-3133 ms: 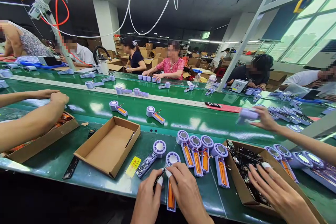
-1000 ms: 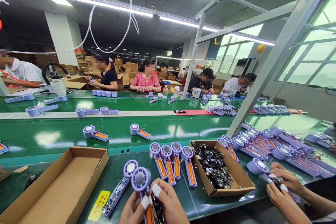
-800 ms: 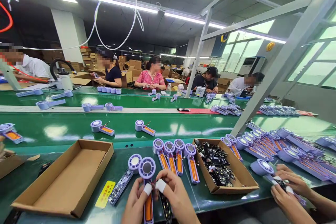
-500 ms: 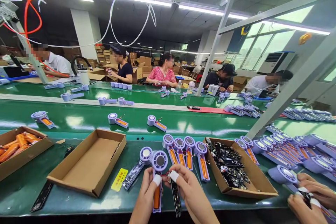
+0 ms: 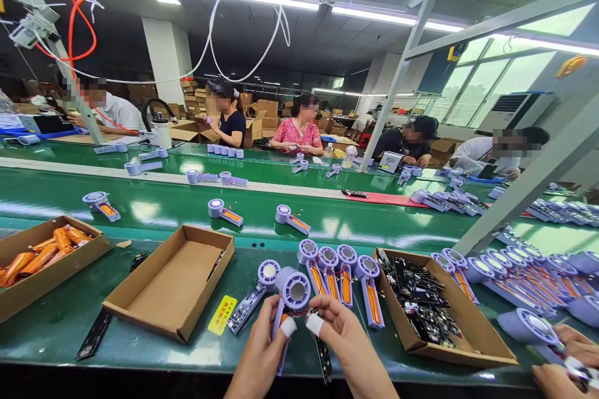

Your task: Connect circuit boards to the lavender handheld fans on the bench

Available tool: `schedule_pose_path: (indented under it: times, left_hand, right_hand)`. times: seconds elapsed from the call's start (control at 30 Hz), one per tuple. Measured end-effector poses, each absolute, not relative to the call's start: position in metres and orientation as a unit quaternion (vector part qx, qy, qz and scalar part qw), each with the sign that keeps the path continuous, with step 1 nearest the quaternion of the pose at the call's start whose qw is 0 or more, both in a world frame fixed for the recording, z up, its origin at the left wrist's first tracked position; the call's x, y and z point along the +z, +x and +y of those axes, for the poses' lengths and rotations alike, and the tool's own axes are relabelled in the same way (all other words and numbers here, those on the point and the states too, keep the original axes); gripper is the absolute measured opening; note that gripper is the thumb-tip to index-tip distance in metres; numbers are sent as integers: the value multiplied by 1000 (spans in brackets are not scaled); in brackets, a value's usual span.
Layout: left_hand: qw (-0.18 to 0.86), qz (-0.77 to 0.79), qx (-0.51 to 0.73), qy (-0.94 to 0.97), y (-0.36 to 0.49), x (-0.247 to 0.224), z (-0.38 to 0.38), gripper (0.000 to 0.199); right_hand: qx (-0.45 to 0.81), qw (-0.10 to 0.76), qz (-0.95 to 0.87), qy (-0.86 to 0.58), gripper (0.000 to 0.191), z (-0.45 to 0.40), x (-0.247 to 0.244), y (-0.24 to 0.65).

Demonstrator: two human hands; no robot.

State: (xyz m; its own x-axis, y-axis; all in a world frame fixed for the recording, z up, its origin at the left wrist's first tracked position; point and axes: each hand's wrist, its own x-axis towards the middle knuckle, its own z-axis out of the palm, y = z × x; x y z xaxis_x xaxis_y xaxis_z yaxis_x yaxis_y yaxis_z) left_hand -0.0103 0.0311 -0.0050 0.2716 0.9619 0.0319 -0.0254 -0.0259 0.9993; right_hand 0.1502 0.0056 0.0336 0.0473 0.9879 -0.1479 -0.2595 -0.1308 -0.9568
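Near the bottom centre, my left hand is closed round the handle of a purple fan unit, whose round head points away from me. My right hand pinches the upper end of a narrow black circuit board, which hangs downward. Thin red wires run between the unit and the board at my fingertips. White covers wrap both thumbs. Left of my hands lies a fan unit with a board in its handle. Several fan units with orange cells lie just beyond my right hand.
A box of black boards stands right; a bare-bottomed carton and a box of orange cells stand left. A yellow label lies between. Another person's hands work at far right. A slanted metal post rises behind.
The view has shifted, moving the scene rightward. The fan unit in my left hand has tilted, its head turned more to the right. Both hands keep their holds.
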Motion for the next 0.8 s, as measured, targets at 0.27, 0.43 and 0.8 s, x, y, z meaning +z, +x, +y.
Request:
schedule_pose_path:
  times: [0.27, 0.43, 0.8]
  left_hand:
    - [532, 476, 480, 509, -4, -7, 29, 41]
    - [532, 474, 480, 511, -6, 1, 28, 34]
    - [745, 368, 444, 335, 0, -10, 25, 36]
  right_hand:
    - [310, 408, -616, -598, 12, 10, 16, 162]
    - [275, 243, -743, -560, 11, 1, 36, 169]
    - [553, 398, -555, -478, 61, -4, 7, 133]
